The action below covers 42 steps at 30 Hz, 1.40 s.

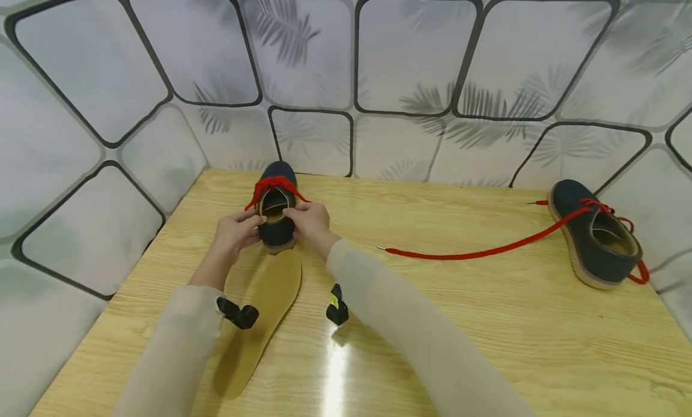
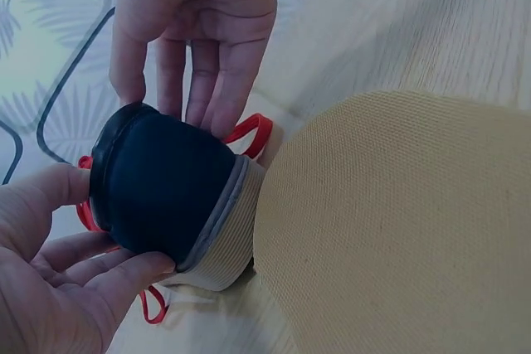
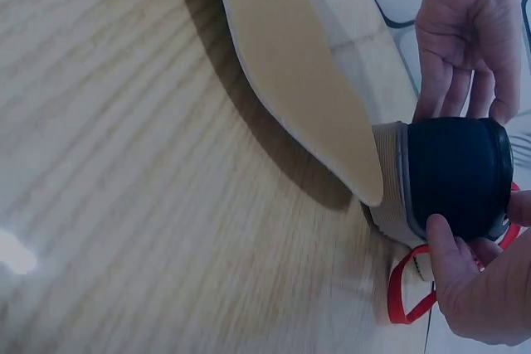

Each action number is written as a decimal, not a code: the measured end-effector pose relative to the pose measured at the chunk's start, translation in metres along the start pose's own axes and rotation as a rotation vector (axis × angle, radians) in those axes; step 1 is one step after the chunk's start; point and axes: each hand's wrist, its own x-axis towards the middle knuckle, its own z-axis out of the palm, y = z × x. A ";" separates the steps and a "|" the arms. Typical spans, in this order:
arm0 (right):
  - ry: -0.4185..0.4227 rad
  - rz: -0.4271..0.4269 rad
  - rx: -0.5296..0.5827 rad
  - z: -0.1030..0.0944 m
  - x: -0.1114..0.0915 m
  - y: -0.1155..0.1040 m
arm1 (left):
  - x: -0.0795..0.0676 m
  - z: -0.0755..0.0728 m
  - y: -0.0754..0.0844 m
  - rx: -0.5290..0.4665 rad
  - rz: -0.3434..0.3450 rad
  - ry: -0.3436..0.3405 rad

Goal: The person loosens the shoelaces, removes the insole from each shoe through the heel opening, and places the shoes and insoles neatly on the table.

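Hand [image 1: 238, 232], your L, pinches navy shoe [image 1: 277, 232] at the opening's L rim; tan insole [image 1: 272, 306] lies just your side of that hand, tip by shoe's heel; shoe sits btwn both hands, your R hand [image 1: 312, 221] pinching its R rim; well R of that hand, 2nd shoe [image 1: 581, 235] trails red lace [image 1: 465, 257] twd it.

Before me is a small booth-like nook, whether in a home or a workplace I cannot tell, where a yellowish wood-grain worktop [image 1: 540, 327] is closed in along its far, left and right edges by pale walls [image 1: 405, 56] patterned with grey palm fronds [image 1: 503, 101] and rounded dark-outlined blocks [image 1: 418, 29].
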 end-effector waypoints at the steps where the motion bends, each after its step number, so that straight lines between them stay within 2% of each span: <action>1: 0.003 0.013 -0.002 -0.002 0.001 0.000 | 0.000 0.002 0.000 -0.001 -0.005 -0.001; 7: 0.014 0.047 -0.045 -0.007 0.005 -0.005 | 0.002 0.013 0.007 -0.046 -0.025 0.018; 13: 0.012 0.012 -0.074 -0.019 0.009 -0.007 | 0.003 0.025 0.011 -0.042 -0.008 0.029; 20: -0.014 -0.021 -0.068 -0.034 0.010 0.001 | 0.003 0.036 0.008 -0.043 -0.004 0.010; 28: -0.051 -0.046 -0.063 -0.047 0.010 0.005 | 0.005 0.047 0.003 -0.012 0.035 0.014; 34: -0.056 -0.048 -0.072 -0.053 0.008 0.005 | 0.003 0.051 0.004 -0.004 0.036 0.016; 42: -0.051 -0.042 -0.052 -0.058 0.004 0.006 | 0.005 0.053 0.004 0.011 0.001 0.012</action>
